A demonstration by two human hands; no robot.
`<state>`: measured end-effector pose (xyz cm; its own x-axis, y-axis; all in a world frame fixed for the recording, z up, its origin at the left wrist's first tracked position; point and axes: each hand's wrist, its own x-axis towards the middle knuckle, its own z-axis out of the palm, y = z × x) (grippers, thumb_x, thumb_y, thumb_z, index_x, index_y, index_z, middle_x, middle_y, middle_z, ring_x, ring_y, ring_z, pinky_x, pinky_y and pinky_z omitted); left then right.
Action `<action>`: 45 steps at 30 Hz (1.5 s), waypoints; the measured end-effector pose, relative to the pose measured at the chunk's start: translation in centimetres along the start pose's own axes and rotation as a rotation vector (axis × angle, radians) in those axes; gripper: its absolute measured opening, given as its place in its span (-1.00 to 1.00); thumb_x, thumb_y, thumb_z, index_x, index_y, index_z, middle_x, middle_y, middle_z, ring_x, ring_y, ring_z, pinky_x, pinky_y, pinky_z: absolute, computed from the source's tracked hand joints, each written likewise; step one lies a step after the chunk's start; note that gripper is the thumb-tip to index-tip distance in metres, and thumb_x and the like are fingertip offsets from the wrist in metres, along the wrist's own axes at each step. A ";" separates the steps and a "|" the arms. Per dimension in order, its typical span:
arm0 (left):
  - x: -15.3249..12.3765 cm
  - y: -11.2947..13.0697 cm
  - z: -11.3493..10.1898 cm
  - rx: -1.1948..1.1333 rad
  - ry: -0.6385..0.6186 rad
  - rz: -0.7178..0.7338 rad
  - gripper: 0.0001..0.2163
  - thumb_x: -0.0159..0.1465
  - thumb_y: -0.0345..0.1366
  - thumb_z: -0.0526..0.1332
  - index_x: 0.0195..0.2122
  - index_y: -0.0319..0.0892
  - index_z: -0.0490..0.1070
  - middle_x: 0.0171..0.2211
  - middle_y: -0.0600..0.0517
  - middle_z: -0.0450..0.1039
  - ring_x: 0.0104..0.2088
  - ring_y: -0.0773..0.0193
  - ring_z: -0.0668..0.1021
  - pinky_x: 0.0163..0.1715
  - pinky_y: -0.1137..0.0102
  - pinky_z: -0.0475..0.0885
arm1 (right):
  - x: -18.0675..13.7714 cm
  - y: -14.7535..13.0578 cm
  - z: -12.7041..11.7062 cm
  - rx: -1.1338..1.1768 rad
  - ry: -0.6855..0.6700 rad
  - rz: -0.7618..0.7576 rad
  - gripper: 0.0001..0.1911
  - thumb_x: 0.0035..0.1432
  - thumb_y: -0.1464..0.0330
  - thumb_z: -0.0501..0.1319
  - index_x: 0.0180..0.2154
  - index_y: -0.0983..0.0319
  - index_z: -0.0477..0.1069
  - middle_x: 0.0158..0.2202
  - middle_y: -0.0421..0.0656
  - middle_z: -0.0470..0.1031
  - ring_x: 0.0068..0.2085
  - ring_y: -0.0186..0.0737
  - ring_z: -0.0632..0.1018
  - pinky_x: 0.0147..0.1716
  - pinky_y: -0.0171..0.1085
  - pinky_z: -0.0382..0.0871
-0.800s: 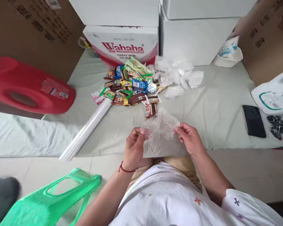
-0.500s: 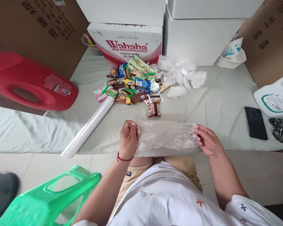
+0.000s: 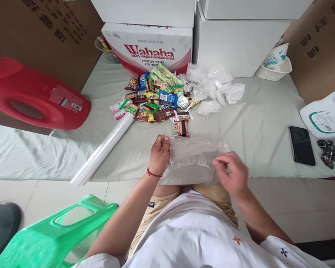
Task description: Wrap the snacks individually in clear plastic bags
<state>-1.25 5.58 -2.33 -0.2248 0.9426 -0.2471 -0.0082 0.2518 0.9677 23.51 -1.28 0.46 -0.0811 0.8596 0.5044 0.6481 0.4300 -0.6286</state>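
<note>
A clear plastic sheet (image 3: 191,160) is stretched over the near edge of the cloth-covered surface. My left hand (image 3: 159,154) pinches its upper left corner, fingers closed on the film. Over the sheet's right part my right hand (image 3: 230,173) hovers with thumb and forefinger brought together; whether they grip the film is unclear. Just beyond the sheet lies a brown snack packet (image 3: 181,127), with a pile of wrapped snacks (image 3: 156,98) behind it.
A roll of clear film (image 3: 103,150) lies left of the sheet. Crumpled plastic pieces (image 3: 212,89), a Wahaha box (image 3: 149,46), a red jug (image 3: 33,96), a white jug (image 3: 325,117), a phone (image 3: 301,145), keys (image 3: 329,152) and a green stool (image 3: 53,234) surround me.
The sheet was spread wide between both hands; now my right hand has moved inward and down off its right edge, while my left hand keeps its corner.
</note>
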 end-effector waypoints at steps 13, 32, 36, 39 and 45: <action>-0.7 0.3 0.0 -0.369 0.038 -0.160 -0.67 0.26 0.02 0.32 -0.20 -0.07 0.28 -0.24 0.09 0.44 -0.42 0.37 0.54 -0.56 0.49 0.38 | 1.4 -2.4 7.8 0.279 -0.162 0.080 -0.88 0.40 0.33 0.20 -0.23 0.15 0.50 -0.36 -0.17 0.50 -0.33 -0.24 0.46 -0.28 -0.22 0.38; -6.9 0.9 1.6 -0.036 -0.099 0.230 -0.80 0.24 -0.12 0.42 -0.35 -0.12 0.54 -0.34 0.01 0.50 -0.30 0.26 0.53 -0.29 0.38 0.42 | 2.3 -5.0 5.6 0.866 -0.146 0.831 -0.61 0.17 -0.02 0.36 -0.37 0.18 0.52 -0.55 -0.27 0.38 -0.53 -0.37 0.33 -0.60 -0.38 0.22; -6.4 0.3 1.1 -0.245 -0.064 0.056 -0.71 0.21 -0.04 0.42 -0.33 -0.15 0.47 -0.39 0.05 0.49 -0.35 0.33 0.51 -0.32 0.42 0.41 | 2.7 -4.2 4.9 0.895 0.006 0.843 -0.68 0.14 0.05 0.40 -0.34 0.18 0.55 -0.40 -0.21 0.46 -0.45 -0.39 0.34 -0.55 -0.41 0.25; -6.1 0.4 0.4 -0.417 -0.048 -0.094 -0.63 0.16 -0.01 0.45 -0.29 -0.12 0.36 -0.30 0.07 0.53 -0.27 0.33 0.58 -0.26 0.44 0.46 | 3.3 -3.4 4.1 0.930 0.095 0.874 -0.68 0.09 0.08 0.43 -0.39 0.18 0.48 -0.34 -0.20 0.47 -0.39 -0.38 0.38 -0.49 -0.42 0.33; -4.8 0.2 -0.3 -0.506 0.179 -0.161 -0.61 0.21 0.02 0.36 -0.25 -0.05 0.18 -0.33 0.15 0.49 -0.37 0.39 0.58 -0.33 0.46 0.51 | 4.1 -1.6 3.2 0.899 0.211 0.916 -0.61 0.06 0.04 0.42 -0.36 0.15 0.35 -0.27 -0.22 0.48 -0.32 -0.32 0.51 -0.34 -0.30 0.56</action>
<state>-0.46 1.05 -0.90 -0.3432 0.8379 -0.4243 -0.5127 0.2114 0.8321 19.66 2.39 1.62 0.2912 0.9130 -0.2856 -0.3335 -0.1829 -0.9248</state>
